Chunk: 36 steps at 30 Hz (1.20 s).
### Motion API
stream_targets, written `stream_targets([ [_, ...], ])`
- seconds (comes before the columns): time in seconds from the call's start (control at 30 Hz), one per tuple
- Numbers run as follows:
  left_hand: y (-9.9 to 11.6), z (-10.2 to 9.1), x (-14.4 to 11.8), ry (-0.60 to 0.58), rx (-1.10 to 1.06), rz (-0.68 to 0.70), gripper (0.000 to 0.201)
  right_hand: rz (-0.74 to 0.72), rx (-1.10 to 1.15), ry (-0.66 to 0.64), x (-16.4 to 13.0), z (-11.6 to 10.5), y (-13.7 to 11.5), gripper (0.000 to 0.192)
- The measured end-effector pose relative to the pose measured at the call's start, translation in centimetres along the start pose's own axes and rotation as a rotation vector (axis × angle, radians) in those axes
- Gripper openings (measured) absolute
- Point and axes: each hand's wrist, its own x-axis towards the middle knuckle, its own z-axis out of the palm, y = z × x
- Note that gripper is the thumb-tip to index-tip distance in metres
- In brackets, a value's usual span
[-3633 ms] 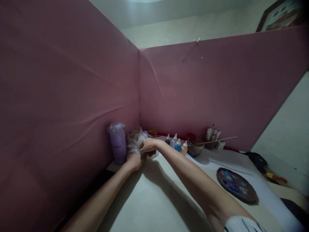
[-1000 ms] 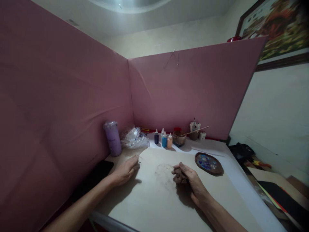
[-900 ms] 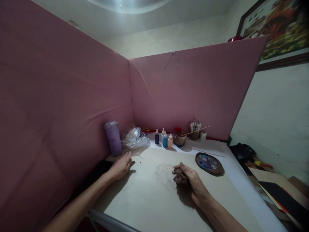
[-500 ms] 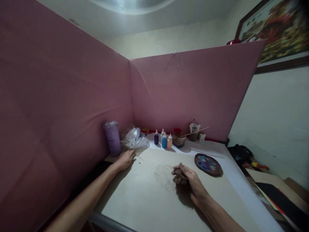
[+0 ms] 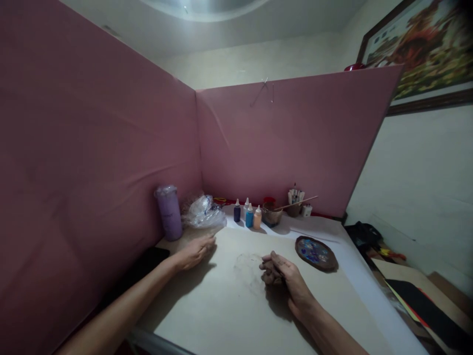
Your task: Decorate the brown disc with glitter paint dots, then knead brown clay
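Note:
My right hand (image 5: 290, 278) is closed around a lump of brown clay (image 5: 271, 274), held just over the pale board (image 5: 221, 305). Clay marks its fingertips. Over the board's left side, my left hand (image 5: 196, 251) has its fingers drawn together; anything between them is too small or hidden to name. Beyond that hand lies a crumpled clear plastic bag (image 5: 205, 212). Faint brown smudges (image 5: 246, 271) show on the board between the two hands. A dark oval palette (image 5: 316, 253) with blue and purple paint lies to the right of my right hand.
Along the back stand a purple tumbler (image 5: 169, 214), several small paint bottles (image 5: 249, 217), a bowl (image 5: 272, 217) with a stick across it, and a cup of brushes (image 5: 294, 209). Pink partitions (image 5: 281, 143) rise at the left and back. Coloured sheets (image 5: 424, 305) lie at the right.
My left hand has lifted off the board near the plastic bag and moved slightly right, fingers now together. A small dark speck beside it is no longer visible. The right hand keeps the clay.

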Motion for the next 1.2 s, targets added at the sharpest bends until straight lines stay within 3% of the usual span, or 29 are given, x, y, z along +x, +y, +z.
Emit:
stream_targets([
  [0.07,-0.2,0.4,0.7,0.075,0.118,-0.132,0.055,-0.012,0.002,-0.001,0.1,-0.1,0.1,0.035],
  [0.13,0.8,1.6,1.3,0.096,0.197,-0.168,0.061,-0.016,0.007,0.0,0.2,-0.3,0.2,0.034],
  [0.2,3.1,3.2,1.3,0.023,0.174,-0.077,0.068,-0.017,0.015,-0.006,0.3,-0.4,0.2,0.033],
  [0.27,5.9,4.4,1.1,-0.048,0.09,0.108,0.072,-0.019,0.018,-0.011,0.3,-0.4,0.1,0.032],
  [0.33,7.6,4.5,1.0,-0.048,0.005,0.209,0.067,-0.018,0.022,-0.01,0.3,-0.5,0.1,0.032],
  [0.4,7.5,3.6,1.0,0.014,0.005,0.115,0.064,-0.006,0.037,-0.008,0.3,-0.6,0.1,0.032],
  [0.5,5.2,2.1,1.2,0.062,0.116,-0.108,0.066,0.009,0.068,-0.024,0.4,-0.7,0.2,0.032],
  [0.57,4.3,2.3,1.1,0.062,0.179,-0.235,0.072,0.004,0.066,-0.027,0.4,-0.8,0.3,0.032],
  [0.63,5.1,3.7,0.9,0.036,0.178,-0.152,0.079,-0.007,0.057,-0.02,0.4,-0.7,0.3,0.032],
  [0.73,7.9,5.8,0.9,-0.088,0.05,0.187,0.076,-0.011,0.054,-0.015,0.3,-0.6,0.1,0.033],
  [0.8,9.0,5.8,1.3,-0.064,-0.017,0.244,0.071,-0.004,0.057,-0.011,0.2,-0.6,-0.1,0.035],
  [0.87,8.2,4.5,2.1,0.01,-0.002,0.125,0.07,0.009,0.069,-0.007,0.1,-0.5,-0.2,0.036],
  [0.97,5.3,2.5,3.0,0.081,0.13,-0.134,0.071,0.02,0.089,-0.007,0.1,-0.5,-0.4,0.036],
  [1.03,4.4,2.6,3.1,0.104,0.194,-0.222,0.07,0.021,0.088,-0.006,0.1,-0.6,-0.4,0.035],
  [1.1,5.2,3.7,2.9,0.031,0.19,-0.1,0.073,0.019,0.09,-0.007,0.1,-0.6,-0.5,0.034],
  [1.2,8.1,5.3,2.7,-0.109,0.052,0.273,0.068,0.001,0.104,-0.006,0.2,-0.7,-0.6,0.034],
])
